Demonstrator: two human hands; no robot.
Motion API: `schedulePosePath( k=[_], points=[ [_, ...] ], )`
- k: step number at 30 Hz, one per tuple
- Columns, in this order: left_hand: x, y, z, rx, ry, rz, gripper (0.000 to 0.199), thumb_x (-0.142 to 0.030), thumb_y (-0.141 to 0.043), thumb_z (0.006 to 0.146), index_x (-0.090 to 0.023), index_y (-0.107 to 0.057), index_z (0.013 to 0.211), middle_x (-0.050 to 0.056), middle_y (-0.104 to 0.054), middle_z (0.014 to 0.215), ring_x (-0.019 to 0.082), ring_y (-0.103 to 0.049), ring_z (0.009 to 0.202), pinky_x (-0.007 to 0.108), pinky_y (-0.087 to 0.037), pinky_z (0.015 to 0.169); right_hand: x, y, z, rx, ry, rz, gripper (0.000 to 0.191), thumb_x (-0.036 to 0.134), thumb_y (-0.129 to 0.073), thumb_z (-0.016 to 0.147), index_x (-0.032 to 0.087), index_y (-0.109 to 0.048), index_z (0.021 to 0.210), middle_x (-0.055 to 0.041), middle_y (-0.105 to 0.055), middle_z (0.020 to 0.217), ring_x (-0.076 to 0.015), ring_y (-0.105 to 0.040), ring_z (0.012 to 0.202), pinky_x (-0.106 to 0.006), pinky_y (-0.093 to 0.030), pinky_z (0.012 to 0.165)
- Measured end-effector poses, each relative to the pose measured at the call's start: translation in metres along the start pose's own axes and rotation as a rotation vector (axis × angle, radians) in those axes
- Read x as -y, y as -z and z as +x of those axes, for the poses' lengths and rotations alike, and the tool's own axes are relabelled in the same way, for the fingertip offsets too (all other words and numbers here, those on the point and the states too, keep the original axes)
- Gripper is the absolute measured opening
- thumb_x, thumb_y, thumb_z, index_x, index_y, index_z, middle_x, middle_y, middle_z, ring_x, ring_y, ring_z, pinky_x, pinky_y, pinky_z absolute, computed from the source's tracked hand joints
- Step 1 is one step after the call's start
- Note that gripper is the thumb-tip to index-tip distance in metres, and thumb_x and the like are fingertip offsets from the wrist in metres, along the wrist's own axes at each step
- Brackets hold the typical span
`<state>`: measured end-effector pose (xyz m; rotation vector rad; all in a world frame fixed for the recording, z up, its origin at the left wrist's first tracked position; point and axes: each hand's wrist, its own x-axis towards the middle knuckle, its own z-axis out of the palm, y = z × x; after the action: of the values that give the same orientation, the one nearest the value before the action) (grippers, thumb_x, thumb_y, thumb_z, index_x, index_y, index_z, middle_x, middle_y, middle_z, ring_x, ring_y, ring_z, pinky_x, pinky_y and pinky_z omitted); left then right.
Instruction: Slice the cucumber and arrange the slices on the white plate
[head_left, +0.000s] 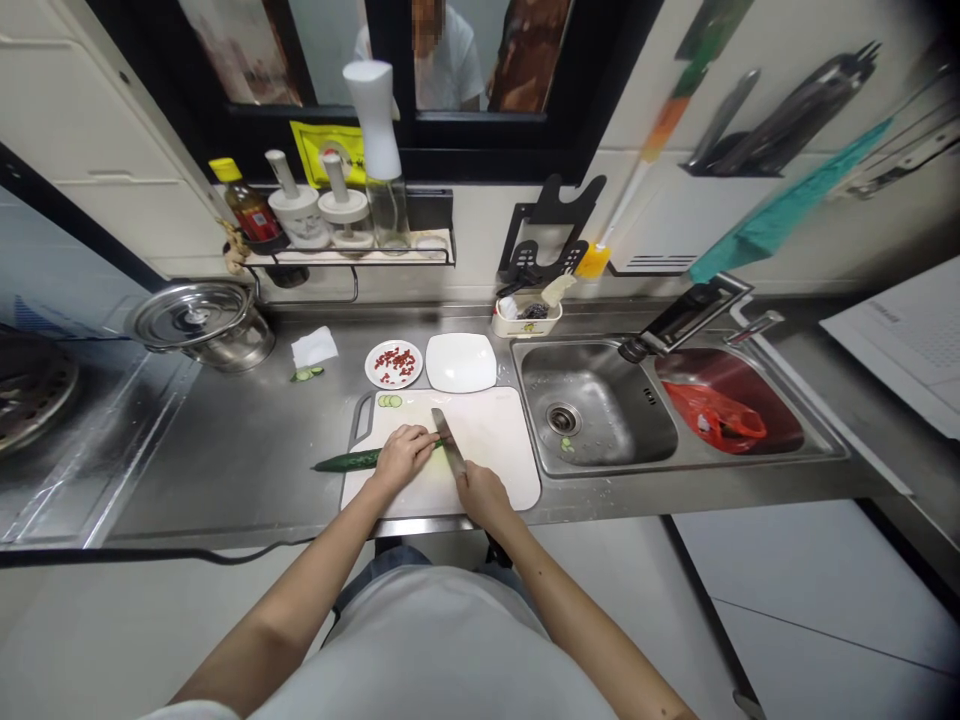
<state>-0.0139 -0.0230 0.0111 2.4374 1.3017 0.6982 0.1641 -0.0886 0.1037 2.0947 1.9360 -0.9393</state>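
A dark green cucumber (346,462) lies across the left part of a white cutting board (504,440), its tip past the board's left edge. My left hand (405,455) is closed over the cucumber near its right end. In my right hand (482,493) is the handle of a knife (448,442); the blade points away from me, close beside the cucumber's right end. A few thin cucumber slices (390,401) lie at the board's upper left. Beyond the board are a white plate with chopped red pieces (394,365) and a bare white square plate (461,363).
To the right, a double sink (600,460) has a faucet (675,320) and a red bag (716,418). A lidded pot (214,325) and white paper (315,347) are at the left. A condiment rack (352,258) hangs behind. A person (454,65) shows in the window.
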Motion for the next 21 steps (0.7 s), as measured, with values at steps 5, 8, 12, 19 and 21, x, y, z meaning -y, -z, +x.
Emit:
schedulePosePath(
  k=[5,8,12,19,21],
  points=[
    [0.0,0.0,0.0,0.003,0.004,-0.017,0.026,-0.032,-0.05,0.092,-0.026,-0.07,0.108,0.006,-0.066,0.097,0.018,-0.055,0.09,0.033,-0.046,0.08,-0.01,0.002,-0.011,0.038,0.045,0.02,0.03,0.017,-0.035,0.095,0.01,-0.061,0.11,-0.015,-0.069,0.101,-0.0209,-0.064,0.094,-0.025,-0.038,0.072],
    [0.0,0.0,0.0,0.008,0.009,-0.02,0.027,-0.033,-0.049,0.093,-0.026,-0.069,0.109,0.006,-0.066,0.096,0.018,-0.055,0.089,0.033,-0.046,0.08,-0.013,0.002,-0.014,0.06,0.041,0.024,0.029,0.017,-0.037,0.094,0.01,-0.062,0.107,-0.0146,-0.069,0.1,-0.0209,-0.064,0.092,-0.026,-0.038,0.071],
    [0.0,0.0,0.0,0.01,0.014,-0.012,0.027,-0.033,-0.049,0.093,-0.026,-0.069,0.109,0.006,-0.066,0.097,0.018,-0.055,0.09,0.033,-0.046,0.08,-0.013,0.002,-0.014,0.061,0.019,0.028,0.029,0.016,-0.037,0.092,0.011,-0.062,0.106,-0.0148,-0.069,0.101,-0.0206,-0.063,0.093,-0.026,-0.038,0.072],
    [0.001,-0.001,0.001,0.014,0.011,-0.006,0.026,-0.032,-0.05,0.092,-0.026,-0.069,0.109,0.005,-0.066,0.099,0.018,-0.055,0.091,0.033,-0.045,0.082,-0.005,0.004,-0.01,0.05,0.026,0.007,0.031,0.014,-0.035,0.093,0.008,-0.062,0.108,-0.0171,-0.069,0.102,-0.022,-0.063,0.096,-0.026,-0.04,0.075],
    [0.001,-0.001,0.001,0.015,0.01,-0.008,0.026,-0.032,-0.049,0.093,-0.026,-0.069,0.109,0.005,-0.066,0.099,0.018,-0.055,0.092,0.033,-0.045,0.082,-0.003,0.004,-0.008,0.044,0.013,0.001,0.032,0.014,-0.035,0.093,0.009,-0.062,0.109,-0.0172,-0.068,0.103,-0.022,-0.063,0.098,-0.026,-0.041,0.076]
  ],
)
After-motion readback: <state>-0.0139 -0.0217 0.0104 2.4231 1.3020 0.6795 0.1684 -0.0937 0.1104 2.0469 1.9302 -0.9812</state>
